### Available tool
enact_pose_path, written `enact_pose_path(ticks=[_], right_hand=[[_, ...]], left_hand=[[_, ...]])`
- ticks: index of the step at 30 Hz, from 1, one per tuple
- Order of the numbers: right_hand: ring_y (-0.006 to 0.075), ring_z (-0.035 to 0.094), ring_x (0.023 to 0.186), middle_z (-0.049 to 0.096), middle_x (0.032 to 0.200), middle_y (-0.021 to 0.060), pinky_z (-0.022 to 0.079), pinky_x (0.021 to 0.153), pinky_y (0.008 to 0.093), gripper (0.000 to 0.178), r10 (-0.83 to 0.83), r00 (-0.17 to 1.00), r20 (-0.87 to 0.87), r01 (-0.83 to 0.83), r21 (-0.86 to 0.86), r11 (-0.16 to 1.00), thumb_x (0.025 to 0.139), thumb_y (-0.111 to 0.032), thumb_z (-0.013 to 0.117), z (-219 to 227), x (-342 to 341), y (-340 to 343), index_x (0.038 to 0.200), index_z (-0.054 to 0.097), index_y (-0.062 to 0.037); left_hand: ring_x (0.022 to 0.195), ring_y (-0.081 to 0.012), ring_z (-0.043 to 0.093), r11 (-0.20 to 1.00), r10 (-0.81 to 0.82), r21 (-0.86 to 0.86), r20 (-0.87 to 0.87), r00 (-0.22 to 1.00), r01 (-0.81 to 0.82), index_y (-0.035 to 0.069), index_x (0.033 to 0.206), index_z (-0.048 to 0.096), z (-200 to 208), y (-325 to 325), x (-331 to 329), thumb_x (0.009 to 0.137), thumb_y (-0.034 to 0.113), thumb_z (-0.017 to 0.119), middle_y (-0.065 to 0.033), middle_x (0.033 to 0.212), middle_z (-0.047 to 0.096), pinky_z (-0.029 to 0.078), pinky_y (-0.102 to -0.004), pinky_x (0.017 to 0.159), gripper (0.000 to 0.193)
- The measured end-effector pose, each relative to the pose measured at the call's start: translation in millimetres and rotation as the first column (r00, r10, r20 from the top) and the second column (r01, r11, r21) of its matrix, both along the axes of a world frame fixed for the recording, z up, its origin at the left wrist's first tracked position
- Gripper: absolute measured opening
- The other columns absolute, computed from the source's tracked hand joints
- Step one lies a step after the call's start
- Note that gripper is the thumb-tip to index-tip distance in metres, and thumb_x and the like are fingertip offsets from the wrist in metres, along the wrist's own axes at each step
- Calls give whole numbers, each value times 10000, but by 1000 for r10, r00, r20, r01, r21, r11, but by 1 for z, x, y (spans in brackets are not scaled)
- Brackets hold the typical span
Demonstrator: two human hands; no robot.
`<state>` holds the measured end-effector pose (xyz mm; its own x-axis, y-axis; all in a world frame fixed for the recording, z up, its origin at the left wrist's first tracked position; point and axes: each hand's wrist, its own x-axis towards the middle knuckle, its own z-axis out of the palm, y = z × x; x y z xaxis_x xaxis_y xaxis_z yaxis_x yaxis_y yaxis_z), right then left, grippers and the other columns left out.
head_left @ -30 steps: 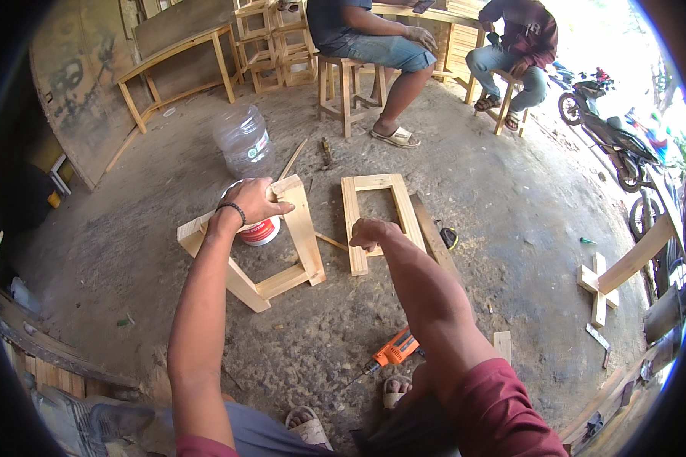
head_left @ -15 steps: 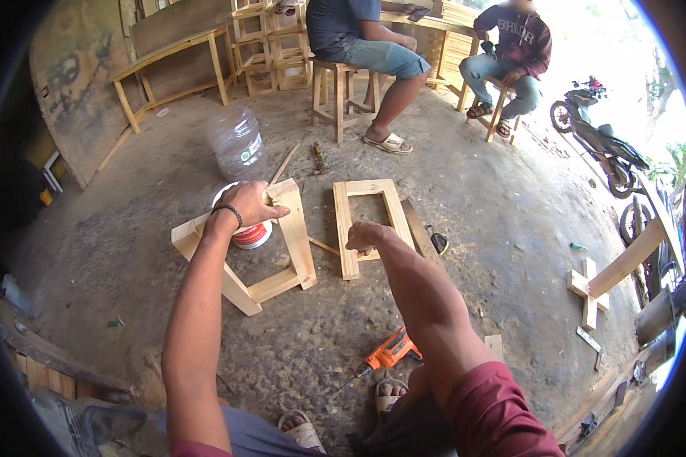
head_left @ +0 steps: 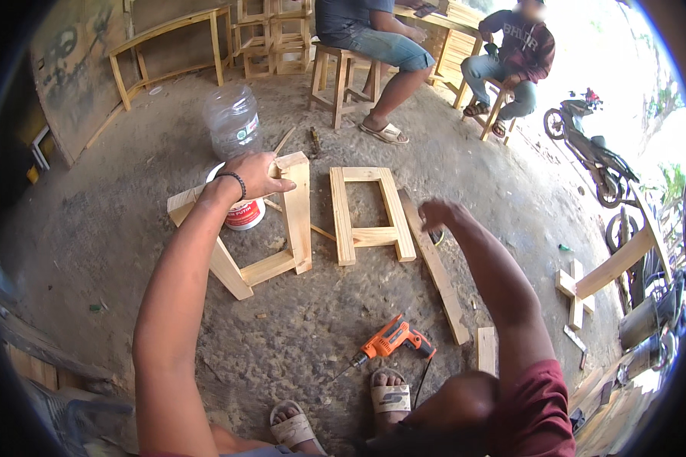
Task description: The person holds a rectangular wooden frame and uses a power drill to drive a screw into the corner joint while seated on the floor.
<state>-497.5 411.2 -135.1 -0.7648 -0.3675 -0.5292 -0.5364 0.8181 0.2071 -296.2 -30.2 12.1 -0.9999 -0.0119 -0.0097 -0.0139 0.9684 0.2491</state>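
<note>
My left hand [head_left: 250, 177] is closed on the top rail of an upright wooden frame [head_left: 300, 221], its thumb over the corner. My right hand [head_left: 442, 215] is held out over a long wooden plank [head_left: 437, 266], fingers pointing down and apart, with nothing seen in them. Just below those fingers a tape measure [head_left: 436, 238] lies on the floor, partly hidden by the hand. Between my hands a second wooden frame [head_left: 376, 237] lies flat. Behind the upright frame stands a white bucket [head_left: 244, 216] with a red label.
An orange power drill [head_left: 389, 338] lies near my feet, beside a short wood offcut [head_left: 486, 349]. A clear plastic jug [head_left: 232, 122] stands beyond the bucket. A cross-shaped wooden piece [head_left: 575, 295] and a metal square [head_left: 575, 338] are at right. Two people sit on stools [head_left: 335, 84] at the back.
My right hand has moved right, from over the flat frame to above the plank and tape measure. My left hand keeps its hold on the upright frame. The view has shifted slightly.
</note>
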Motion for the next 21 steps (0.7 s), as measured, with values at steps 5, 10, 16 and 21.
enact_pose_path(ticks=[5, 10, 16, 21], right_hand=[[351, 656, 1199, 708, 1266, 172, 524, 1025, 468, 773, 14, 949, 316, 16, -91, 996, 725, -605, 843, -85, 113, 46, 1297, 693, -108], [350, 679, 1150, 719, 1213, 223, 534, 967, 444, 863, -57, 906, 420, 116, -117, 986, 808, -734, 704, -152, 226, 117, 1329, 668, -47], [343, 717, 1093, 753, 1150, 184, 552, 937, 415, 852, -307, 842, 444, 449, -261, 855, 784, -680, 766, -158, 278, 107, 1360, 642, -64], [314, 701, 1141, 726, 1231, 180, 544, 963, 406, 788, -286, 822, 492, 497, -376, 782, 789, -597, 816, -182, 277, 117, 1347, 629, -72]], left_hand=[[1164, -421, 671, 998, 35, -50, 7, 999, -35, -15, 1275, 647, -2, -14, 9, 811, 616, 734, -287, 1198, 706, 523, -478, 1025, 788], [1166, -420, 666, 998, 3, 58, -133, 991, 5, 58, 1355, 625, -14, -17, -1, 846, 615, 703, -244, 1213, 714, 513, -470, 1019, 759], [1259, -402, 625, 994, -37, 98, -150, 988, 52, 53, 1430, 592, -19, -25, -10, 879, 645, 663, -243, 1319, 673, 474, -455, 1095, 812], [1223, -419, 641, 997, 3, 80, -105, 994, 5, 13, 1371, 619, -16, -23, -13, 847, 656, 694, -266, 1268, 688, 493, -464, 1064, 833]])
